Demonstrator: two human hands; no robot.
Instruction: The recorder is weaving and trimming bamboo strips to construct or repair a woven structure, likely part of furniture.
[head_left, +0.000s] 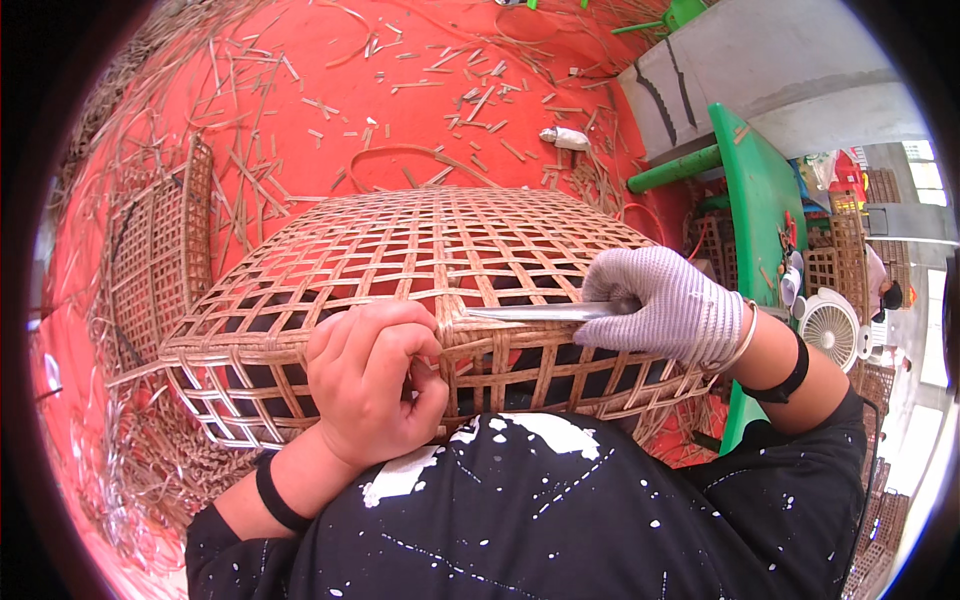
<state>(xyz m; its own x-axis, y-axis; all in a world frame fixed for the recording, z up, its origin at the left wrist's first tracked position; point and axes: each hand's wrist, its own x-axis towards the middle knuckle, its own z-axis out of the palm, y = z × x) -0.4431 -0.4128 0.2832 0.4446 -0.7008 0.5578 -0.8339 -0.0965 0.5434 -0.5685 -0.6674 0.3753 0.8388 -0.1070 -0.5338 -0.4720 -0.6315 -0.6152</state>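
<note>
A large open-weave basket [430, 240] of brown flat strips lies across my lap, its bound edge toward me. Bare and curled closed, my left hand [375, 375] rests against that edge; anything inside its fingers is hidden. In a light grey knitted glove, my right hand [660, 305] is closed around a slim pointed metal tool [530, 312]. The tool lies nearly level along the top of the edge, its tip pointing left, close to the left hand's fingers.
Strip offcuts [480, 100] litter the red floor [300, 60] ahead. Another woven panel [160, 260] stands at the left, above a heap of loose strips [170, 470]. To the right are a green table [745, 200] on its side and a white fan [830, 330].
</note>
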